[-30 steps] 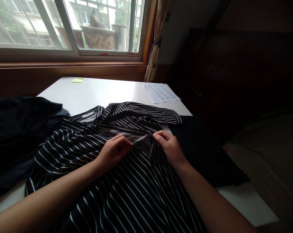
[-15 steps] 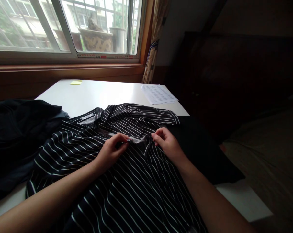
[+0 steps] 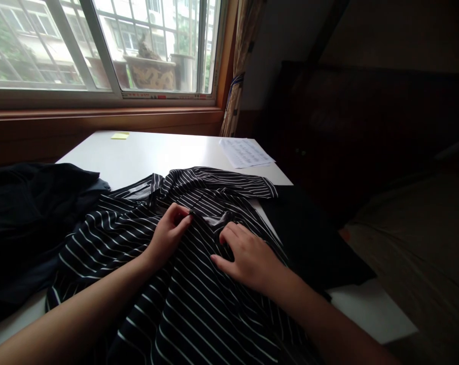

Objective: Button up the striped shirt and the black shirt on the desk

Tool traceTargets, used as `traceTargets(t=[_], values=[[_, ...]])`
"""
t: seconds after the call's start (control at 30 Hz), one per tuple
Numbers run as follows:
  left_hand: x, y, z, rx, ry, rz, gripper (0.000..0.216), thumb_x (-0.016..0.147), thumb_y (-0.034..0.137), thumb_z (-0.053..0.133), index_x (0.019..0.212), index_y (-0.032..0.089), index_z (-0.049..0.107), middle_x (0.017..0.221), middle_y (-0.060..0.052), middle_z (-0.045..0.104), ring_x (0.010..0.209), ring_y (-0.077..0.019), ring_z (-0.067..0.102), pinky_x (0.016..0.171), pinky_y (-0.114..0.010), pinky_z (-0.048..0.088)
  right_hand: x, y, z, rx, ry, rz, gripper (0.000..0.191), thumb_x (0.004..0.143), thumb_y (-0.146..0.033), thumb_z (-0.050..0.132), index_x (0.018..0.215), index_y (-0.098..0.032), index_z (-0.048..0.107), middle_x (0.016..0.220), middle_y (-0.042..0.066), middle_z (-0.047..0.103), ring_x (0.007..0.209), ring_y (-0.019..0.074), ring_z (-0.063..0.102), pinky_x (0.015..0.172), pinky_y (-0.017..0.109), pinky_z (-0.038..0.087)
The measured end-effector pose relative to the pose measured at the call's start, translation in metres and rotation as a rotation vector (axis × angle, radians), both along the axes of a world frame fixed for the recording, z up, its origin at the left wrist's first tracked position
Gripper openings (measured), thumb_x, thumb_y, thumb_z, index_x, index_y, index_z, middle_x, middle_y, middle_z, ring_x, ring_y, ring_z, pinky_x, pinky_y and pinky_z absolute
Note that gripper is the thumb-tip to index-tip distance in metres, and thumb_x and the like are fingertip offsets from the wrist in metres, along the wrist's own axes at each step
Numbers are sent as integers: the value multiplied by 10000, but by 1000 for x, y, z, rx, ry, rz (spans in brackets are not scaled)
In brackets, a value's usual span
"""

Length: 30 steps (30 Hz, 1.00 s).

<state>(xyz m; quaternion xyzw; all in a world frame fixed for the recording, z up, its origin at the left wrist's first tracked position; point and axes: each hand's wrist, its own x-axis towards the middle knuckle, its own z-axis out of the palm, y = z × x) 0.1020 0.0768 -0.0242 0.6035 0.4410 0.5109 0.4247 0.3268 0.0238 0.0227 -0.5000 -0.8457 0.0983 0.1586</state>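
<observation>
A black shirt with thin white stripes (image 3: 199, 299) lies spread on the white table (image 3: 156, 152), its collar towards the window. My left hand (image 3: 168, 234) pinches the shirt's placket near a small button, fingers closed on the cloth. My right hand (image 3: 248, 258) rests flat on the striped fabric just right of the placket, fingers stretched out and holding nothing.
A heap of dark clothing (image 3: 27, 213) covers the table's left side, and a flat black cloth (image 3: 309, 243) lies at the right. Printed paper sheets (image 3: 246, 152) and a yellow sticky note (image 3: 119, 136) sit near the window. A bed (image 3: 415, 243) stands to the right.
My right hand let go of the placket and came down flat on the shirt. My left hand shifted a little left and up along the placket, still pinching it.
</observation>
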Motion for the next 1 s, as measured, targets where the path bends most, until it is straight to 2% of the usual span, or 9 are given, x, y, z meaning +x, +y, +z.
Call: traceTargets(t=[0.17, 0.3, 0.43, 0.5, 0.57, 0.67, 0.77, 0.9, 1.0], values=[[-3, 2, 2, -5, -91, 87, 317, 858, 440, 661, 916, 160, 524, 952, -32, 573, 883, -156, 563, 791, -234, 483, -13, 6, -15, 21, -56, -29, 172, 863, -331, 604, 983, -214, 565, 1007, 83, 625, 926, 238, 560, 734, 351, 474], [-5, 5, 2, -38, -140, 160, 374, 827, 483, 681, 931, 156, 531, 838, -12, 541, 764, -137, 520, 698, -210, 449, -13, 17, -15, -59, 29, -17, 86, 876, -239, 556, 944, -200, 593, 955, 62, 643, 895, 208, 581, 776, 335, 458], [-7, 10, -6, -81, -179, 170, 353, 811, 427, 677, 992, 175, 510, 866, -7, 546, 778, -141, 521, 704, -218, 429, -5, 30, -12, -370, 310, 112, 93, 892, -254, 565, 907, -199, 639, 901, 18, 657, 829, 156, 587, 780, 290, 444], [-8, 12, -9, -71, -123, 177, 331, 809, 354, 655, 1056, 190, 511, 995, -27, 566, 861, -157, 540, 769, -250, 444, 1, 36, -10, -556, 476, 145, 126, 903, -302, 575, 912, -199, 647, 874, 3, 644, 804, 141, 574, 764, 272, 440], [-8, 10, -9, 12, 13, 182, 336, 810, 282, 628, 1124, 206, 538, 1145, -54, 537, 974, -182, 538, 846, -294, 454, 8, 41, -10, -678, 630, 144, 158, 901, -344, 594, 911, -194, 642, 855, -5, 619, 801, 134, 557, 770, 263, 434], [-4, 0, -2, 285, 264, 119, 274, 864, 228, 588, 1136, 235, 617, 1260, -70, 482, 1158, -226, 474, 991, -374, 420, 15, 45, -12, -790, 808, 139, 214, 889, -400, 618, 894, -186, 632, 850, -5, 594, 808, 131, 544, 795, 262, 431], [1, -10, 5, 504, 407, -2, 218, 931, 213, 566, 1128, 248, 651, 1278, -69, 504, 1207, -235, 439, 1070, -417, 352, 18, 45, -15, -861, 883, 146, 282, 874, -456, 633, 908, -176, 640, 858, 6, 593, 807, 137, 543, 804, 273, 436], [5, -13, 4, 539, 410, -220, 158, 952, 243, 599, 1098, 219, 656, 1107, -69, 602, 1066, -208, 503, 959, -356, 410, 16, 47, -21, -869, 853, 193, 307, 876, -471, 634, 916, -168, 656, 811, -2, 577, 765, 126, 521, 762, 262, 420], [5, -8, -1, 512, 381, -301, 98, 952, 266, 615, 982, 189, 668, 955, -56, 627, 954, -187, 527, 903, -326, 413, 14, 49, -26, -780, 812, 219, 281, 903, -444, 606, 904, -168, 662, 807, -7, 575, 761, 121, 511, 747, 252, 405]])
